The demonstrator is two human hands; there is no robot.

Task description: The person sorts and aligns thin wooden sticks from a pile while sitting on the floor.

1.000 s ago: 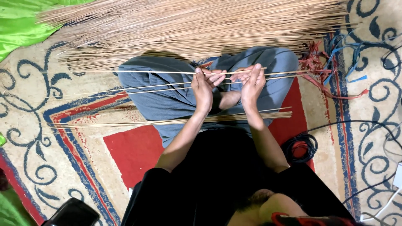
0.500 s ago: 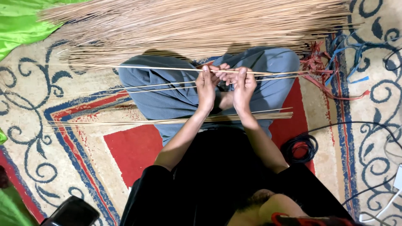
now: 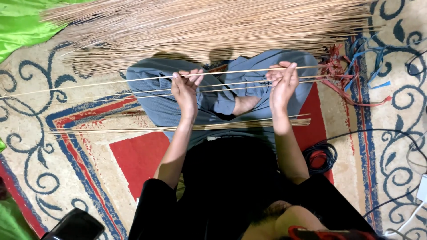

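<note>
Left hand: your left hand [image 3: 184, 89] is up over your left knee, fingers pinched together on a thin stick [image 3: 133, 80].
Right hand: your right hand [image 3: 282, 82] sits well apart from the left, over your right knee, its fingers closed on the same stick near its right end.
Stick: it runs almost level between your two hands, across your lap, and its long free end reaches far out to your left over the rug [image 3: 58, 146]. Two or three more thin sticks lie just below it, across your knees; whether your fingers touch those too, you cannot tell.
Pile: a big loose pile [image 3: 209, 24] of the same pale sticks lies on the floor just past your knees, spread wide from side to side.
Bundle: a small bundle [image 3: 178, 128] rests across your lap near your body, under your forearms.
Surface: you sit cross-legged on a cream rug with blue scrolls and a red block edged in blue.
Room: a green cloth [image 3: 22, 26] lies at the far left corner. Red strips [image 3: 342, 75] and blue strips [image 3: 373, 53] lie by the pile's right end. A coiled black cable [image 3: 320, 155] sits by your right hip, with more cables trailing to the right edge. A dark device [image 3: 78, 224] lies at the near left.
</note>
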